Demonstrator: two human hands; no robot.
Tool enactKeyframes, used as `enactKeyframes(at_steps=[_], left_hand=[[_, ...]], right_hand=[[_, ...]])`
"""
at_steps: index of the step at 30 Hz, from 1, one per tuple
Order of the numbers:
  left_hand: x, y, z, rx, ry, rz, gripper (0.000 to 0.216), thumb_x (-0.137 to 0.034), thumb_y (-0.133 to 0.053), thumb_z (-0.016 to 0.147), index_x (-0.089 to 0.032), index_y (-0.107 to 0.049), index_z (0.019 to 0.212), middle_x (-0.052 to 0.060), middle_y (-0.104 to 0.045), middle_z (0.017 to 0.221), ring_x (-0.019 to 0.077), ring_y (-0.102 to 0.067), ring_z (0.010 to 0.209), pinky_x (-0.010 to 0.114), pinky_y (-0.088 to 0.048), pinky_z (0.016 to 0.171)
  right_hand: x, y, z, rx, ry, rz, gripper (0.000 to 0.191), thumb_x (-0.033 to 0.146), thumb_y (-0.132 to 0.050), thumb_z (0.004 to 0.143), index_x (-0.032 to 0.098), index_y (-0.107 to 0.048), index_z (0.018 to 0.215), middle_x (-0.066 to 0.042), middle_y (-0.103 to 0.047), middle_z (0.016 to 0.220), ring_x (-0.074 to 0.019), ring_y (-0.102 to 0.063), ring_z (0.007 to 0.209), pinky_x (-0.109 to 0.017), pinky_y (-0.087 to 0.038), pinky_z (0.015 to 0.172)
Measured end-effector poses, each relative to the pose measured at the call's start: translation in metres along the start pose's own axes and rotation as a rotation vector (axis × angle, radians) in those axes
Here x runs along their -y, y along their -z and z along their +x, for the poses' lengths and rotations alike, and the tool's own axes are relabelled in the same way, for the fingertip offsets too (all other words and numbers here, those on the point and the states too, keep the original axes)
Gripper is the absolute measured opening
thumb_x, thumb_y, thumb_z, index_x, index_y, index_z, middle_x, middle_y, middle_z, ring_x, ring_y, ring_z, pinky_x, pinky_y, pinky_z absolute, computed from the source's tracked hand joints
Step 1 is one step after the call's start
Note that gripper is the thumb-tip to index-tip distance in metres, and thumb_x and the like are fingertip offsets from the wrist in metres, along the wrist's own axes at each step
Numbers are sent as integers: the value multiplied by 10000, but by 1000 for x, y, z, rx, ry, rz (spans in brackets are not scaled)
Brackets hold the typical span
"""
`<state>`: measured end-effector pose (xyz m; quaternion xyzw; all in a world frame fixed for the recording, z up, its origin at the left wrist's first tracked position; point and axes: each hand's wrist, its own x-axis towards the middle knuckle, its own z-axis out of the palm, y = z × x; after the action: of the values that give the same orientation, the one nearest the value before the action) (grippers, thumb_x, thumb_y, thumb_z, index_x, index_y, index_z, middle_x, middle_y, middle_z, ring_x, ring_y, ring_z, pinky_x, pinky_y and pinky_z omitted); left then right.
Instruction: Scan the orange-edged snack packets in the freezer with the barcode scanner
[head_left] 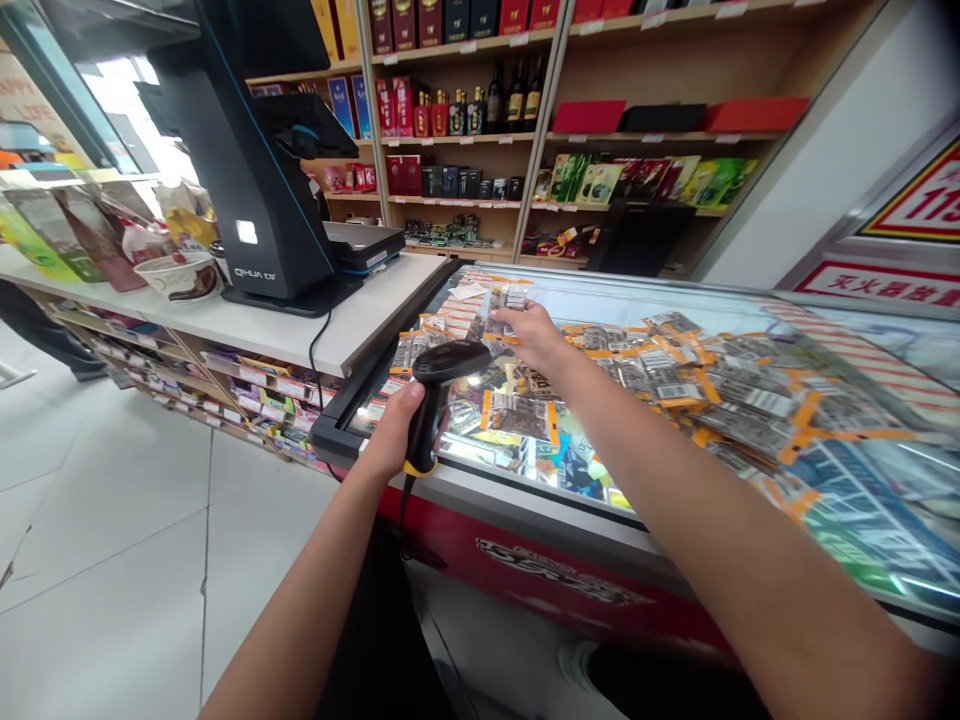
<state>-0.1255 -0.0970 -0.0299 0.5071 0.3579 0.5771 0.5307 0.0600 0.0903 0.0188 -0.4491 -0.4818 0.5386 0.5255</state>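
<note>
My left hand (394,428) is closed round the handle of a black barcode scanner (431,400), whose head points right toward the packets. A cable runs down from its yellow-edged base. Further back, my right hand (534,335) pinches a small snack packet (510,297) above the freezer's glass top. Beneath and in front of that hand lies another orange-edged snack packet (520,416), flat on the glass. To the right of my forearm spreads a loose pile of similar packets (735,385), some overlapping.
The chest freezer (525,560) has a red front and colourful goods under its glass. On the white counter (390,300) at left stand a black checkout terminal (262,200) and a paper bowl (178,277). Stocked shelves (457,140) line the back wall. A person's leg (45,325) shows at far left.
</note>
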Motion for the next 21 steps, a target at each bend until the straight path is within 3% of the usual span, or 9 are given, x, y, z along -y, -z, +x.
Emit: enactKeyframes(at_steps=[4,7,11,17,21], left_hand=[[0,2,-1,98,41,32,579,-733,-560,938,-161,-645,936,24,-644,694,111,-543,435,222,-395,389],[-1,2,0,96,57,34,611,-759,-548,929,-158,-660,954,23,-643,701,107,-532,433,223,-395,388],[0,3,0,117,64,48,613,-759,-561,926,-155,-665,955,23,-637,694,105,-524,434,224,-399,392],[0,4,0,124,76,78,623,-758,-550,940,-156,-636,804,28,-613,640,108,-525,425,226,-387,384],[-1,5,0,147,84,100,638,-764,-545,944,-151,-642,795,36,-631,668,109,-548,439,230,-420,407]], right_hand=[[2,12,-35,103,-54,271,295,74,-686,796,257,-539,974,-1,-760,969,-201,-768,916,-383,-656,813],[1,15,-49,204,-114,351,219,102,-679,838,238,-595,988,-40,-790,1022,-211,-779,909,-390,-662,825],[5,11,-54,230,-154,412,116,186,-582,970,217,-654,1056,-35,-794,944,-192,-766,815,-367,-657,801],[9,8,-54,299,-199,440,276,492,-515,1072,253,-652,1058,-45,-782,890,-226,-751,806,-391,-641,805],[9,7,-58,295,-186,414,313,523,-492,1078,255,-650,1038,-50,-774,872,-234,-747,819,-386,-633,799]])
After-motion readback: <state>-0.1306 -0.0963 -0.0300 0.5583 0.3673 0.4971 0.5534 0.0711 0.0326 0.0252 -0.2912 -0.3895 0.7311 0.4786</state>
